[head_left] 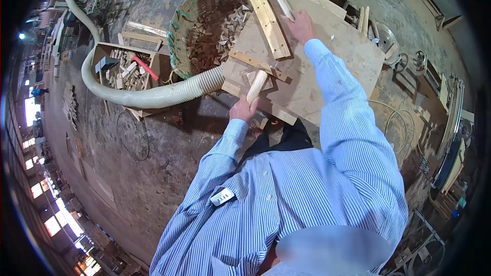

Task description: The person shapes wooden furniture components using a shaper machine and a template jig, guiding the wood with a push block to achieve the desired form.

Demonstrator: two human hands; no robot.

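The left hand [242,111] is wrapping its fingers around a short round wooden stick [257,86], holding it at the near edge of the wooden board [327,66]. Farther along the board, the right hand [300,25] is pinching the end of a thin pale strip of wood [281,1]. A yellow plank [265,16] is lying just beside it. Behind, a woven basket [197,7] is sitting full of wood bits.

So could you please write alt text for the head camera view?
A person in a striped shirt holds a wooden piece in the left hand on a plywood worktable; the right hand touches a wooden stick beside a wicker basket of offcuts.
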